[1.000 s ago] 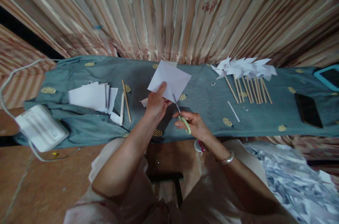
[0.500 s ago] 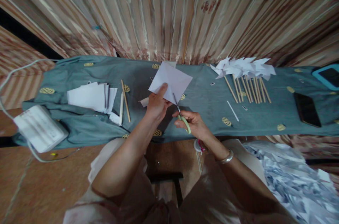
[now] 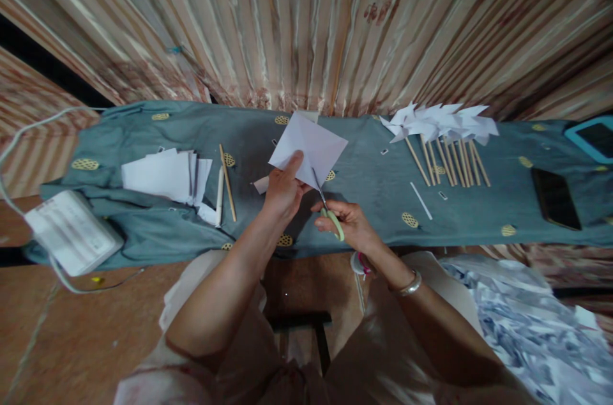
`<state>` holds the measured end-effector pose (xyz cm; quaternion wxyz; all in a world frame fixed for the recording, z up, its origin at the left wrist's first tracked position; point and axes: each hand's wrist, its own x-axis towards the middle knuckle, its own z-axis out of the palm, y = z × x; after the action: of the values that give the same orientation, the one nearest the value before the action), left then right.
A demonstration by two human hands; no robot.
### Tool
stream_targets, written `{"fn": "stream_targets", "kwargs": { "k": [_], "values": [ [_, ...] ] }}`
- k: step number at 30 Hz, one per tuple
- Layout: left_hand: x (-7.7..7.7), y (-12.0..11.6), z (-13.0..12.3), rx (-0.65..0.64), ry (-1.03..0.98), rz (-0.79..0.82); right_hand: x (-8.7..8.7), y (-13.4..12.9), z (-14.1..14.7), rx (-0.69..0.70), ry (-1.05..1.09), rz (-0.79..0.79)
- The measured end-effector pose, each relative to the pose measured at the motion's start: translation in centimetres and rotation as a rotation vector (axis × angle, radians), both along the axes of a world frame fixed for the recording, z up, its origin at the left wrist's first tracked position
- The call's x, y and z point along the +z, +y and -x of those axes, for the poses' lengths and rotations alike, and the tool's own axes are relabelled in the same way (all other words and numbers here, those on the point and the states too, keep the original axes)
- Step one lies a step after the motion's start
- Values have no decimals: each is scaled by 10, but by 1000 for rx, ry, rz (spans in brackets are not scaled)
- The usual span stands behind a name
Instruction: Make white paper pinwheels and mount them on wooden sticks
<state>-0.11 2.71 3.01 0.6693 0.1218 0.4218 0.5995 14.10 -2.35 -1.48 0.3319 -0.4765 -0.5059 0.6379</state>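
My left hand [image 3: 286, 186] grips a white square of paper [image 3: 318, 143] by its near side, thumb on top and fingers underneath. The paper is turned with a corner toward me. Green-handled scissors [image 3: 334, 221] are in my right hand [image 3: 352, 224], and their blades lie at the paper's near corner, pointing toward its middle. Left of my hands a thin wooden stick [image 3: 227, 181] and a white pen-like rod [image 3: 219, 197] lie on the cloth. Farther left is a stack of white paper sheets [image 3: 158, 176].
Several white paper pinwheels [image 3: 443, 122] on wooden sticks lie at the right of the green cloth [image 3: 364, 168]. Beyond them are a black phone [image 3: 555, 198] and a blue-framed device [image 3: 594, 138]. A white box [image 3: 71, 232] with a cable sits at left. White paper pieces [image 3: 531, 309] pile up at lower right.
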Motion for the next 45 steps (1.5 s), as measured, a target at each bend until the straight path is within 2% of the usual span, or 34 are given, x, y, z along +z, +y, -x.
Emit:
{"fn": "stream_targets", "kwargs": {
  "k": [11, 23, 29, 45],
  "values": [
    [2, -2, -1, -23, 7, -7, 1, 1, 0, -1, -4, -4],
    [-3, -2, -2, -14, 16, -12, 1, 1, 2, -29, 12, 10],
    [-3, -3, -4, -16, 19, 1, 2, 2, 0, 9, -12, -33],
    [-1, -3, -3, -9, 2, 1, -3, 3, 2, -40, 31, 17]
  ]
}}
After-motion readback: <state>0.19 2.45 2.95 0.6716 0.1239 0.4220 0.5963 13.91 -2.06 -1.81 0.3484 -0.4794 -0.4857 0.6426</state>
